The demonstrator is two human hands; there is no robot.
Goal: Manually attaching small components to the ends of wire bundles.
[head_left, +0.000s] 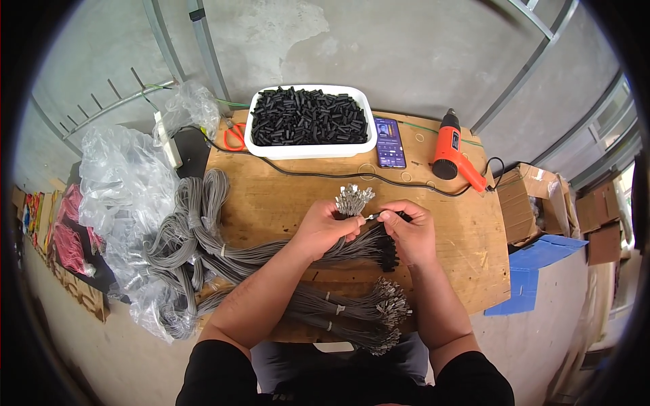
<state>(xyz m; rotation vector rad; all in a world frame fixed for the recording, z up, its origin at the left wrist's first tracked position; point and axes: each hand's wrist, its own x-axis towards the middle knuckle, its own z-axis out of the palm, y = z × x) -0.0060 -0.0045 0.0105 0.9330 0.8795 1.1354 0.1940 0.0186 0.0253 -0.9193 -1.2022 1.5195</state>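
Gripping: left hand (327,227) is closed around a bundle of grey wires (352,203), its metal-tipped ends fanning up above the fist, over the middle of the wooden table (467,250).
Pinching: right hand (409,230) presses its fingertips together on one wire end carrying a short black sleeve, just beside the bundle.
Near edge: tied wire bundles (352,311).
Left: loose grey coils (196,230), clear plastic bags (125,183).
Far edge: white tub of black tube pieces (309,118), phone (389,142), orange heat gun (450,152), red scissors (235,137).
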